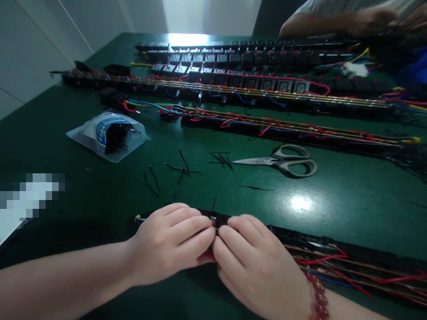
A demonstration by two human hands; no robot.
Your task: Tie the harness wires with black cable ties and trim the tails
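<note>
My left hand [176,240] and my right hand [255,262] meet fingertip to fingertip over a long black strip [333,249] with copper bars and red and blue wires. The fingers of both hands are bent and pressed together. Between them a thin black tie [214,205] sticks up beside a small bit of red and green wire. Which hand grips the tie is hidden by the fingers. A yellow-tipped wire end [138,218] shows left of my left hand. Beyond my hands, several loose black ties [183,169] lie scattered on the green table [110,186].
Scissors [276,161] lie beyond my right hand, near more ties. A clear bag [108,133] of black ties sits at the left. Further back run several wired strips [293,131]. A white blurred item [26,200] is at the left edge. Another person's arm [320,24] is at the back right.
</note>
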